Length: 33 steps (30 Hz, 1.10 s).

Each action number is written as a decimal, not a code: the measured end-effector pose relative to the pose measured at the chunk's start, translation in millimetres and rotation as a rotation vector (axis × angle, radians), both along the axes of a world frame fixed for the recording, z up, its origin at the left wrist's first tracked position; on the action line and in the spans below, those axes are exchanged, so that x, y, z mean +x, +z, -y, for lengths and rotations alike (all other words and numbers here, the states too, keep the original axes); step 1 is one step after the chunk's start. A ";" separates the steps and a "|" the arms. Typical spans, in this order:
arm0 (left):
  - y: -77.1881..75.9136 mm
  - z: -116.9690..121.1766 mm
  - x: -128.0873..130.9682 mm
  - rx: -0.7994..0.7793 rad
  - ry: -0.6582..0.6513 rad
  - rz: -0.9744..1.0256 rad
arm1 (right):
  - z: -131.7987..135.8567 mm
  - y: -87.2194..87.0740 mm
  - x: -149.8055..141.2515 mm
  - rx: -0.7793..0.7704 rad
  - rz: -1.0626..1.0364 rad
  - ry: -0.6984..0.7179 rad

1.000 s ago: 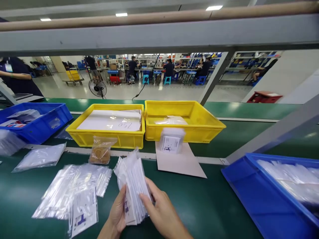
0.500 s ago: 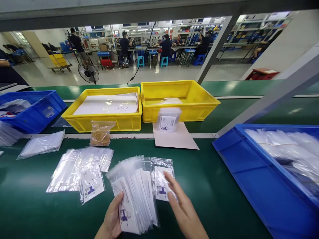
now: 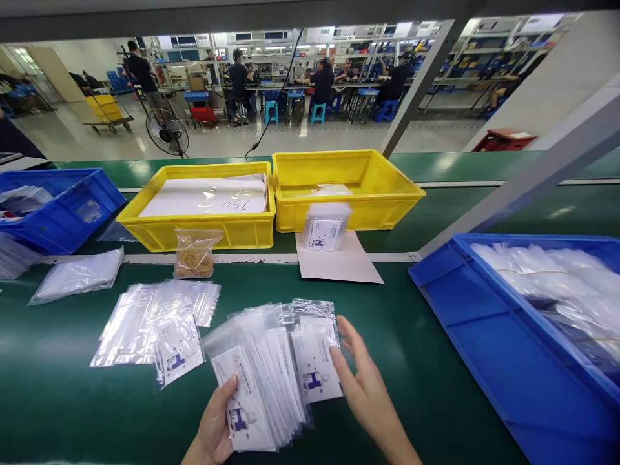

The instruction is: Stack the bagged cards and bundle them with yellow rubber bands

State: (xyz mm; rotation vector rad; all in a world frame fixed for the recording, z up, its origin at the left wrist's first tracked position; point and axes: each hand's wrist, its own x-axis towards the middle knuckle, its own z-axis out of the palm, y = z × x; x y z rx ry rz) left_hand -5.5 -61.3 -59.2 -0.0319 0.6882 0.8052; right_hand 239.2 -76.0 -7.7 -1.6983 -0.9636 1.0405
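Note:
In my left hand (image 3: 217, 416) is a fanned stack of printed cards in clear plastic bags (image 3: 256, 387), the thumb pressed on its front card. My right hand (image 3: 363, 371) has its fingers apart at the right edge of another bagged card (image 3: 317, 365); whether it touches that card I cannot tell. This card's left side meets the fan. Left of the stack, one bagged card (image 3: 178, 352) lies on loose clear bags (image 3: 133, 323) on the green surface.
Two yellow bins (image 3: 203, 232) (image 3: 349, 213) stand behind, one holding paper. A bagged stack (image 3: 324, 234) rests on cardboard (image 3: 339, 265) before them. Nearby is a bag of rubber bands (image 3: 194, 263). Blue bins (image 3: 484, 336) (image 3: 82, 213) flank the surface. People work beyond.
My right hand has shifted right, off the front of the right-hand card to its edge. More of that card shows now, turned a little. My left hand keeps its grip.

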 end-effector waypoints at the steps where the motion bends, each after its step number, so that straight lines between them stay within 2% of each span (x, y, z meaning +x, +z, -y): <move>1: 0.4 0.1 1.4 -0.015 0.000 -0.012 | 1.4 0.7 -6.5 0.004 0.011 0.077; 3: 0.6 0.4 4.5 -0.023 -0.016 -0.010 | 4.0 7.7 -20.6 0.028 -0.019 0.258; 5: -0.5 0.9 6.0 -0.005 -0.055 0.019 | 4.9 17.8 -28.7 0.072 -0.036 0.318; 8: -3.0 1.2 2.6 0.049 -0.072 0.067 | 1.6 25.2 -19.2 0.095 -0.078 0.190; 11: -3.3 0.5 -4.0 0.082 -0.050 0.087 | -5.5 16.7 3.8 0.028 -0.157 0.080; 14: -0.7 -0.5 -5.7 0.051 -0.033 0.063 | -9.3 4.9 10.7 0.039 0.021 -0.061; 15: 0.4 -0.7 -4.6 0.037 -0.030 0.050 | -8.8 3.7 6.7 0.055 0.078 -0.054; 16: 1.3 -0.7 -2.8 0.026 -0.028 0.039 | -7.5 4.6 0.2 0.065 0.098 0.007; 19: 1.8 0.7 2.7 0.017 -0.034 0.030 | -2.9 16.8 -22.3 0.088 0.020 0.327; 20: 0.8 1.6 3.3 0.017 -0.037 0.033 | -2.2 21.9 -26.4 0.108 0.007 0.371; 21: -1.1 2.6 2.8 0.019 -0.040 0.035 | -2.1 26.0 -27.1 0.128 0.007 0.365; 23: -6.8 4.6 -1.1 0.031 -0.032 0.037 | -3.4 29.2 -18.5 0.146 0.012 0.262; 27: -20.2 7.5 -11.1 0.028 0.051 0.004 | -7.9 17.1 11.9 0.063 0.074 0.055; 29: -23.2 7.8 -11.2 -0.003 0.090 -0.039 | -8.5 11.7 13.3 0.083 0.180 -0.036; 31: -22.0 7.8 -7.5 -0.027 0.103 -0.076 | -7.0 13.0 0.9 0.119 0.207 0.030; 33: -17.5 7.9 -2.6 -0.037 0.089 -0.086 | -4.9 20.4 -17.1 0.128 0.118 0.244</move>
